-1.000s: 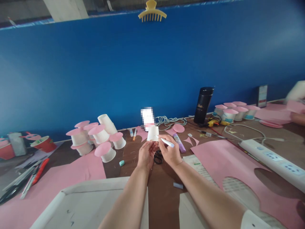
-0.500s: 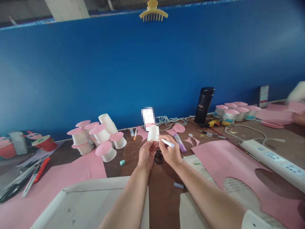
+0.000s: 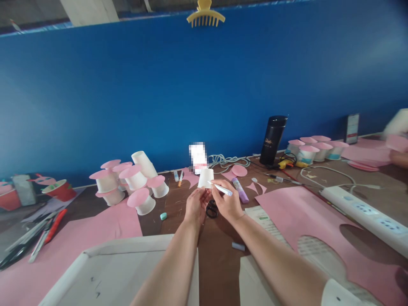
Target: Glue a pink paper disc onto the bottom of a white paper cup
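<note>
My left hand is closed around the lower part of a small white paper cup, which is held up in front of me. A white marker pen is gripped in my right hand, its tip at the cup's right side. Whether the tip touches the cup is too small to tell. Under the hands lies a pair of black-handled scissors. A purple glue stick rests just right of my right hand, and a pen cap lies nearer to me.
White cups with pink paper discs crowd the left. A phone leans on the blue partition. To the right are a black flask, pink paper and a power strip. Another person's hand shows far right.
The cup sits very slightly further right and lower in view. Both hands keep the same hold, with the pen still at the cup.
</note>
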Tool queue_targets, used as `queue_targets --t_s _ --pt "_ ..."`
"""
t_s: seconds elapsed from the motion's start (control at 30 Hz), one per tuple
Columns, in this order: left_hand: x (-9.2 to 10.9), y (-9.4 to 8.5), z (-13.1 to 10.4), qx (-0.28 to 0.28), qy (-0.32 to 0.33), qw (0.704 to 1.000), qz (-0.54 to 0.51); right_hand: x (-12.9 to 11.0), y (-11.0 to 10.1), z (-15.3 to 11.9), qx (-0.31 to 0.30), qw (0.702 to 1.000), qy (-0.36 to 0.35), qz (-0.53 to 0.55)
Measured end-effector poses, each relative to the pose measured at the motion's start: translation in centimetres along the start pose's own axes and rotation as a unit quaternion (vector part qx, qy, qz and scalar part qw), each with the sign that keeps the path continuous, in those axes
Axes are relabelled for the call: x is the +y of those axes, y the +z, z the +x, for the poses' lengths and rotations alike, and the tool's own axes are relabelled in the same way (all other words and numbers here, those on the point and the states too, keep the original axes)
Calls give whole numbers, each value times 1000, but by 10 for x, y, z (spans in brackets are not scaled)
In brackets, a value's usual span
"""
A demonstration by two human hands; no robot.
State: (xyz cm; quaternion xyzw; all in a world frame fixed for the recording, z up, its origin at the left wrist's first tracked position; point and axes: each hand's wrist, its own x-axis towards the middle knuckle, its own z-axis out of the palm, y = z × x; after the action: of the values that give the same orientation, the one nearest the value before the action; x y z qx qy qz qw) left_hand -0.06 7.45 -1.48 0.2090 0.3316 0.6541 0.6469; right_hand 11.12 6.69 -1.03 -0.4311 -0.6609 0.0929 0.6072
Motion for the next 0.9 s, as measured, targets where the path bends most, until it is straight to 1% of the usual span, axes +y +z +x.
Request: queue_targets --t_s 0.1,0.37,0.7,0.9 --pt "0 0 0 -10 3 1000 -6 -1 -1 1 4 1000 0 7" --pt "-1 -2 2 4 -4 999 -41 -3 -1 3 41 999 20 14" --pt "1 3 -1 5 5 1000 -29 -5 -1 2 13 1000 16 9" --pt "0 2 -1 -15 11 1000 2 -4 -1 2 9 1000 18 9"
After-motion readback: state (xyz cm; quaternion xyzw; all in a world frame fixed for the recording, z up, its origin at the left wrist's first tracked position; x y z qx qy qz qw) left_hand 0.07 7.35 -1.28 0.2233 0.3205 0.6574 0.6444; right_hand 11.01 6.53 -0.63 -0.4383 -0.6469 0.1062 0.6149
